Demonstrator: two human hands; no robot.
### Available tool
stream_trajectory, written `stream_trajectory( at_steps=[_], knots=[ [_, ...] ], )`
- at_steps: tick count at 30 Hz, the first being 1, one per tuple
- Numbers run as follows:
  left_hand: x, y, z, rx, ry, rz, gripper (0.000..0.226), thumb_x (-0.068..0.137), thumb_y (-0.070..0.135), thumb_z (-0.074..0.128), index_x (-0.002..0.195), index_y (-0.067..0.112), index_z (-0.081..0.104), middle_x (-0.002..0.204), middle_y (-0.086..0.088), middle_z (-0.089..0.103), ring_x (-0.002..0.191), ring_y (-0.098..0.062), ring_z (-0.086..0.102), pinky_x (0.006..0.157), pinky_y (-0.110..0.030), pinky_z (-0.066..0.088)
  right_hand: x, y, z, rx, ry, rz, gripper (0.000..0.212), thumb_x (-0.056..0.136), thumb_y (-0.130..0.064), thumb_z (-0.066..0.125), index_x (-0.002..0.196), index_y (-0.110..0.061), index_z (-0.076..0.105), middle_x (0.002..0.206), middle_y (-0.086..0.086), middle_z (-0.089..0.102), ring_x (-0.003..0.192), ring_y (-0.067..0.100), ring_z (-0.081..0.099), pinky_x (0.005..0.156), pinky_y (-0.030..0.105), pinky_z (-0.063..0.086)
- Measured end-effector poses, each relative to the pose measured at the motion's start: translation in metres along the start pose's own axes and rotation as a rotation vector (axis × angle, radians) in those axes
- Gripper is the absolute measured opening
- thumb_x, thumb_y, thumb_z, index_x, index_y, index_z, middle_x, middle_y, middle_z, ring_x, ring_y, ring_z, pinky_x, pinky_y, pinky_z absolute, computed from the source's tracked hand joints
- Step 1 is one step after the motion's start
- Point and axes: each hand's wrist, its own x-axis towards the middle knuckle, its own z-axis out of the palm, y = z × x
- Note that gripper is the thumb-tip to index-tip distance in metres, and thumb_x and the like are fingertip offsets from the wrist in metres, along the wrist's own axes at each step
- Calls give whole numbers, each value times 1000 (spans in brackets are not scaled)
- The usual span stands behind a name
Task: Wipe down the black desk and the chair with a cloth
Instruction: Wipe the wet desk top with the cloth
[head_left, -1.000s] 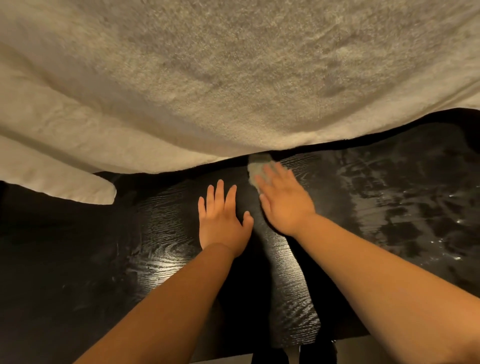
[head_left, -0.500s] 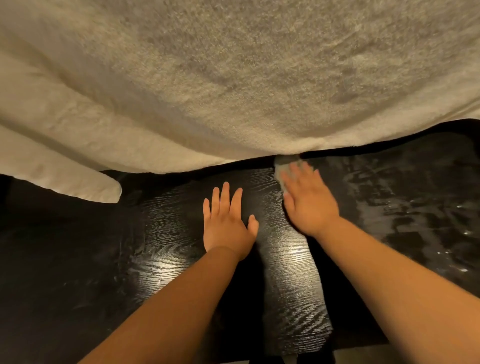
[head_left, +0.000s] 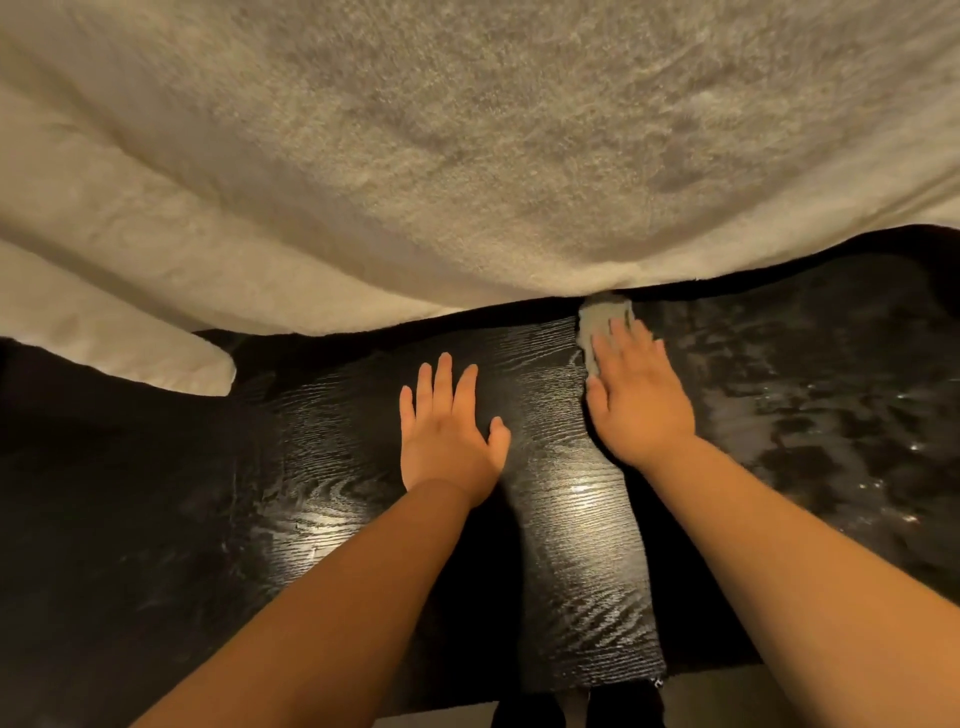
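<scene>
Gleaming under a warm, dim light, the black counter (head_left: 322, 467) showed a raised wood grain that caught the brightest shine in two patches near the person's forearms. Off to the right its top was blotched with wet streaks (head_left: 831, 415) and small glinting drops. A pale strip of floor (head_left: 779, 691) showed past the near edge, at the bottom right.

The cloth (head_left: 605, 317) was small and pale grey. It lay flat at the far edge of the counter, right of centre. The right hand (head_left: 641, 400) rested on top of it with its fingers straight and close together, pressing it down, so that only the far end and left edge of the cloth peeked out. The left hand (head_left: 447, 436) lay palm-down on bare counter just beside the right one, not touching it. Its fingers were straight and a little spread with the thumb out, and it held nothing.

A big cream blanket (head_left: 467, 156), thick and fuzzy, filled the whole upper half of the scene and hung over the far side of the counter, hiding whatever stood behind it. One rounded fold (head_left: 156, 364) drooped lower on the left, onto the dark surface. The hem came down right at the far end of the cloth; I could not tell whether it touched or overlapped it.
</scene>
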Motion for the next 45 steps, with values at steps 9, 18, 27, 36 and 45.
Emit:
stream_trajectory(
  at_steps=[9,18,27,36,45],
  knots=[
    [1,-1,1,-22,15,-4,76,96,58,37,164,26,23,174,-6,9,161,-29,4,130,-53,7,-19,46,-8,13,-61,-95,66,100,-41,30,159,-12,32,167,11,23,155,34,17,126,51,13],
    [-2,1,-3,-49,12,-9,75,96,57,35,164,28,23,175,-4,8,161,-28,3,130,-52,6,-55,26,-6,26,-19,41,64,100,-42,29,157,-12,35,166,15,25,153,40,16,126,53,11],
    [-4,2,-3,-48,50,-4,73,97,56,41,162,27,29,174,-6,15,160,-29,9,130,-52,10,-121,52,-1,11,-42,-164,57,104,-37,36,157,-14,37,167,9,27,155,32,18,124,55,21],
    [-7,7,-1,-46,55,12,66,102,47,42,162,24,33,172,-8,21,159,-30,15,130,-52,13,-175,12,4,35,-47,5,63,103,-40,33,159,-12,30,169,12,16,157,35,5,126,52,14],
    [-67,79,8,-131,4,6,68,98,44,51,160,20,37,171,-13,22,158,-37,15,127,-59,13,-204,93,-14,-1,-100,-35,61,104,-39,32,159,-15,31,169,7,20,157,29,9,125,54,19]
  ],
)
